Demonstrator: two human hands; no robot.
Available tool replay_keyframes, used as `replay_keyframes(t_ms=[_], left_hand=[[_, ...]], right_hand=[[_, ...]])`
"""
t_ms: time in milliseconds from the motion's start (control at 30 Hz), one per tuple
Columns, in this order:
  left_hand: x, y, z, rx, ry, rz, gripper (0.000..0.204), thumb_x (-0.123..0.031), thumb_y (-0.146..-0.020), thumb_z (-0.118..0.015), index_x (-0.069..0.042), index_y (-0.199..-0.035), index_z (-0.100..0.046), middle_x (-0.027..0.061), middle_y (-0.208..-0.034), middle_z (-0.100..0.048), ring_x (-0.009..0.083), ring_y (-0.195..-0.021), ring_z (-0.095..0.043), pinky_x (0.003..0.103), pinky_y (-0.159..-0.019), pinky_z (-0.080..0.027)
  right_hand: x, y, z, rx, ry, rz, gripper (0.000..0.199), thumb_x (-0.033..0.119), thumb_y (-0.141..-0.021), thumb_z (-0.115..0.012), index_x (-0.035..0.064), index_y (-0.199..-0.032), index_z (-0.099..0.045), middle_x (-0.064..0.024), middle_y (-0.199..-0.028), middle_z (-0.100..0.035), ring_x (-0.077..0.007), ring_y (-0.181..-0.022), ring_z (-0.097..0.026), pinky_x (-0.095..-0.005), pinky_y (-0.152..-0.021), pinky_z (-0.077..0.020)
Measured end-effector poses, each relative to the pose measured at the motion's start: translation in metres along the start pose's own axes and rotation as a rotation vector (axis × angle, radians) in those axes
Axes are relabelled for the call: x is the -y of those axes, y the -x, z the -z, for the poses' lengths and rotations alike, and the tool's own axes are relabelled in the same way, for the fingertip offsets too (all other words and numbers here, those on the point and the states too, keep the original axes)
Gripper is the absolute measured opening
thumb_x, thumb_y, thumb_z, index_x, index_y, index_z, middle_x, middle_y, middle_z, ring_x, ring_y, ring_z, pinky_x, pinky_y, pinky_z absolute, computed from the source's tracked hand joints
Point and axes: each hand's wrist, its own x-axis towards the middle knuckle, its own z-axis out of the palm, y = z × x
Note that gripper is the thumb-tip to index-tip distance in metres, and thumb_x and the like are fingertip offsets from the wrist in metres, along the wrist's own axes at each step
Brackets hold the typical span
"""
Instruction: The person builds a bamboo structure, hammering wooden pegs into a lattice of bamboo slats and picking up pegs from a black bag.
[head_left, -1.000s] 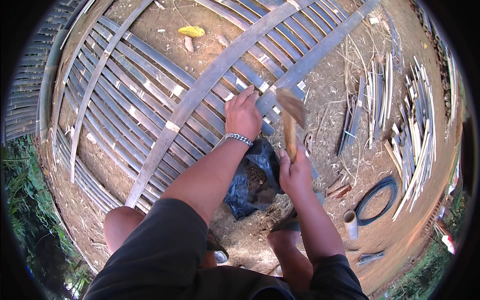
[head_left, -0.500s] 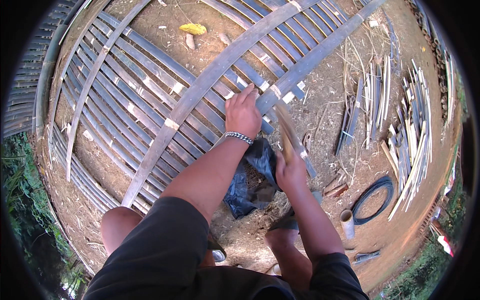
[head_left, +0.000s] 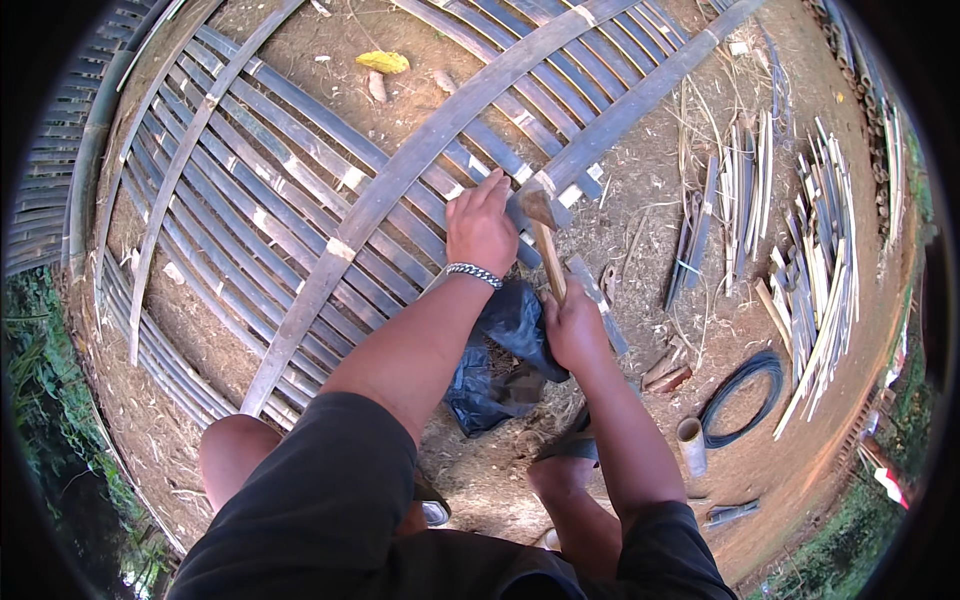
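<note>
A lattice panel of dark split bamboo slats [head_left: 420, 165] lies on the ground before me. My left hand [head_left: 482, 232], a chain bracelet at its wrist, grips a bamboo slat at the panel's near right edge; its fingers are bent and the thumb side is partly hidden. My right hand [head_left: 577, 332] is closed round the wooden handle of a hammer [head_left: 549, 258]. The hammer head is over the near end of a long crosswise bamboo strip [head_left: 640, 115], just right of my left fingers. Whether it touches the strip I cannot tell. Below my hands lies a black plastic bag [head_left: 478, 388].
Bundles of cut bamboo strips [head_left: 825, 285] lie at the right. Closer in are a coil of dark wire [head_left: 743, 400], a pale tube [head_left: 692, 445] and a dark tool [head_left: 732, 513]. A yellow leaf [head_left: 383, 62] is beyond the panel. Greenery borders the left.
The hammer, blurred before, now shows sharply, with its head lower and left, nearer my left fingers. My right hand has shifted slightly; my left hand stays almost in place.
</note>
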Motion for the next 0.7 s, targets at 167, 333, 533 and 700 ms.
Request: replay_keyframes(t_ms=[167, 333, 533, 700], left_hand=[[0.000, 0.001, 0.001, 0.019, 0.022, 0.020, 0.043, 0.005, -0.082, -0.059, -0.005, -0.121, -0.072, 0.0089, -0.134, -0.069, 0.0301, -0.114, -0.065, 0.042, -0.103, -0.046], [0.000, 0.001, 0.001, 0.027, 0.005, 0.017, 0.044, 0.004, -0.081, -0.059, -0.005, -0.122, -0.071, 0.0087, -0.134, -0.069, 0.0299, -0.114, -0.066, 0.042, -0.103, -0.046], [-0.002, -0.001, 0.003, 0.016, 0.018, 0.013, 0.044, 0.004, -0.081, -0.059, -0.005, -0.122, -0.071, 0.0088, -0.133, -0.070, 0.0299, -0.114, -0.065, 0.042, -0.104, -0.045], [0.000, -0.001, 0.000, 0.021, 0.012, 0.017, 0.044, 0.003, -0.081, -0.060, -0.006, -0.123, -0.070, 0.0084, -0.134, -0.069, 0.0288, -0.114, -0.065, 0.042, -0.104, -0.045]], right_hand=[[0.002, 0.006, 0.016, -0.184, -0.153, 0.096, 0.031, 0.018, -0.102, -0.061, -0.0032, -0.124, -0.056, -0.0285, -0.091, -0.069, -0.0494, -0.085, -0.068, -0.0511, -0.075, -0.0541], [0.003, 0.005, -0.005, -0.285, -0.134, 0.264, 0.031, 0.022, -0.101, -0.063, -0.0031, -0.119, -0.058, -0.0305, -0.092, -0.068, -0.0516, -0.088, -0.067, -0.0537, -0.078, -0.0540], [0.002, 0.005, 0.006, -0.123, -0.169, 0.058, 0.032, 0.024, -0.103, -0.062, -0.0036, -0.118, -0.055, -0.0337, -0.092, -0.068, -0.0524, -0.088, -0.067, -0.0561, -0.076, -0.0526], [0.008, 0.009, 0.003, -0.058, -0.126, 0.018, 0.029, 0.021, -0.102, -0.061, -0.0038, -0.118, -0.055, -0.0324, -0.090, -0.068, -0.0517, -0.084, -0.067, -0.0563, -0.074, -0.0524]])
